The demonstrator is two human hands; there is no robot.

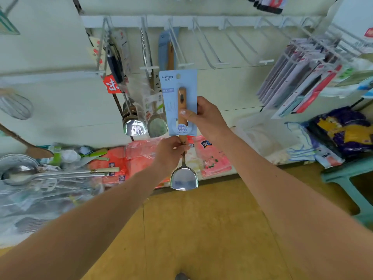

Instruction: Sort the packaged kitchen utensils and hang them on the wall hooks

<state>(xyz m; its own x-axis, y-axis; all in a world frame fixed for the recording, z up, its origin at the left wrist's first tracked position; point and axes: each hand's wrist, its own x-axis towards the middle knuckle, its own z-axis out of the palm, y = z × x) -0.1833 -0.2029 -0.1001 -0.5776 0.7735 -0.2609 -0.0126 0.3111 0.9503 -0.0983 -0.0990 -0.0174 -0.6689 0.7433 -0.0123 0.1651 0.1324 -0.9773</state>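
Note:
I hold a packaged steel spatula upright in front of the wall, its wooden handle fixed to a light blue card with a hang hole at the top. My left hand grips the handle just below the card. My right hand pinches the card's right edge, thumb across the handle. White wall hooks jut from a rail above; the card's hole is just below the tip of one hook. Ladles and spatulas hang on the hooks to the left.
A low shelf carries pink packets, a ladle and loose utensils at the left, and cloths and a purple bag at the right. Packaged knives hang at the right. A teal stool stands on the yellow floor.

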